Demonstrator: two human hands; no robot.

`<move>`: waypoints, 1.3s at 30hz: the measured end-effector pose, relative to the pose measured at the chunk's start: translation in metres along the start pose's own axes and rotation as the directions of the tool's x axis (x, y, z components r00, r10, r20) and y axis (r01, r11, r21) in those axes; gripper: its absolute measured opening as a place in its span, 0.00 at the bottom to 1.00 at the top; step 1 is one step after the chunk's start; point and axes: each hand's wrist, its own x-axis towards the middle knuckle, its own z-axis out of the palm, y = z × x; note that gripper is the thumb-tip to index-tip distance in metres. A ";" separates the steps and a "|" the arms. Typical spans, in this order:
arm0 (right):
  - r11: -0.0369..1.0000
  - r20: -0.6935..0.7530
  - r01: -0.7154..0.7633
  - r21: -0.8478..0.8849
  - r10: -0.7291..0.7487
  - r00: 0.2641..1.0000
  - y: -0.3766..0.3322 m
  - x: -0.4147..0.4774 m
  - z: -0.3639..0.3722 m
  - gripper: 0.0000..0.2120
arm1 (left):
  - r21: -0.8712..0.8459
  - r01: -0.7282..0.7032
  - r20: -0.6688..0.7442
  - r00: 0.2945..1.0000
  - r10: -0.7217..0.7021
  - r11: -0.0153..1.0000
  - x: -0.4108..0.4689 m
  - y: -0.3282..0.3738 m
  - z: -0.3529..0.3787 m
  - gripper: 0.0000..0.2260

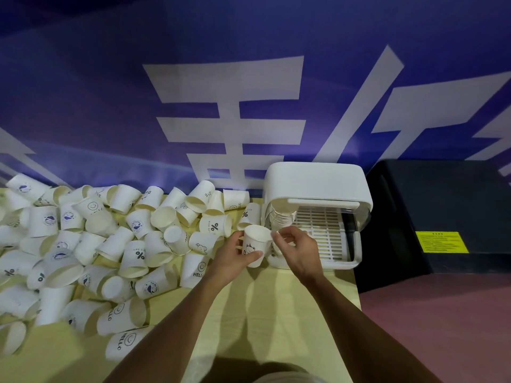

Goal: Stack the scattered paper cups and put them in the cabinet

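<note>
A white paper cup with a small cartoon print stands upright in my left hand, whose fingers and thumb curl round its side. My right hand is just to the right of it, fingertips pinching the cup's rim. Both hands are in front of the small white cabinet, whose clear lid is raised. A stack of nested cups lies inside at its left, on a slatted white rack. Several loose printed cups lie scattered in a heap across the left of the table.
The table has a pale yellow cloth; its right edge runs just past the cabinet. A black box with a yellow label stands to the right on a reddish floor. A blue banner with white characters hangs behind.
</note>
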 end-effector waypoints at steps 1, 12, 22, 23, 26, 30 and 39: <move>0.999 0.035 -0.001 0.036 0.000 0.999 -0.003 -0.002 0.000 0.19 | -0.004 -0.007 -0.001 1.000 0.007 1.000 -0.001 0.003 0.001 0.25; 0.997 0.121 0.079 0.022 -0.081 0.989 -0.017 -0.012 -0.003 0.22 | -0.012 -0.054 0.023 0.998 0.054 0.998 -0.009 0.016 0.004 0.28; 0.973 -0.068 0.167 -0.159 -0.179 0.981 -0.001 -0.010 -0.024 0.33 | 0.047 -0.035 0.010 0.999 0.035 0.998 0.002 0.001 0.007 0.22; 0.966 -0.068 0.171 -0.196 -0.188 0.980 0.003 -0.010 -0.024 0.33 | 0.051 -0.032 0.008 0.999 0.032 0.998 0.002 -0.002 0.007 0.22; 0.938 -0.052 0.188 -0.290 -0.212 0.976 0.011 -0.013 -0.020 0.32 | 0.065 -0.031 0.003 1.000 0.030 0.997 0.004 -0.006 0.004 0.20; 0.914 -0.039 0.197 -0.356 -0.225 0.974 0.017 -0.012 -0.014 0.33 | 0.083 -0.018 -0.016 1.000 0.019 0.996 0.006 -0.011 0.001 0.20; 0.854 0.054 0.094 -0.512 -0.077 0.996 0.032 -0.004 -0.002 0.39 | 0.086 0.022 -0.018 1.000 -0.021 0.996 0.011 -0.025 0.003 0.20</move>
